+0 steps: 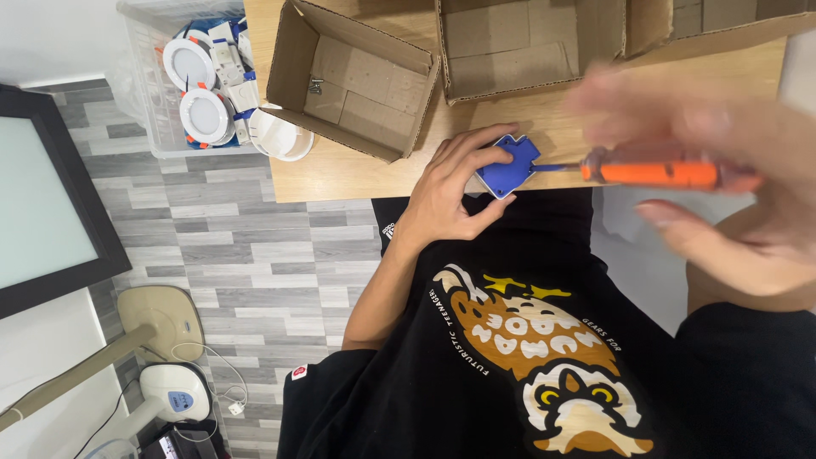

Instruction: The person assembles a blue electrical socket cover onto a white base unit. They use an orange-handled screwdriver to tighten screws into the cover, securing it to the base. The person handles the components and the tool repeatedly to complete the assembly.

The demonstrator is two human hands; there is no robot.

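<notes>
Item: small blue plastic part (507,167), flat and angular with notched corners, lying at the edge of a pale wooden table (357,166), centre of the frame. The left hand (450,191) pins it down, fingers on top and thumb curled under the table edge.

Item: screwdriver (654,174), orange glossy handle, thin blue shank, tip meeting the part's right side. The right hand (722,161), blurred at right of frame, is wrapped about the handle; the exact grip cannot be told.

Risk: the tip sits close to the left fingertips, so a slip off the smooth plastic would likely jab them; the part, so near the edge, could slide off under sideways force.

Item: open cardboard boxes (348,81), matte, corrugated, along the upper frame; one holds a small metal screw (316,85).

Item: clear plastic bin (161,85), upper left, with round white light fittings (189,64) trimmed in orange.

Floor: grey wood-pattern planks (238,246).
</notes>
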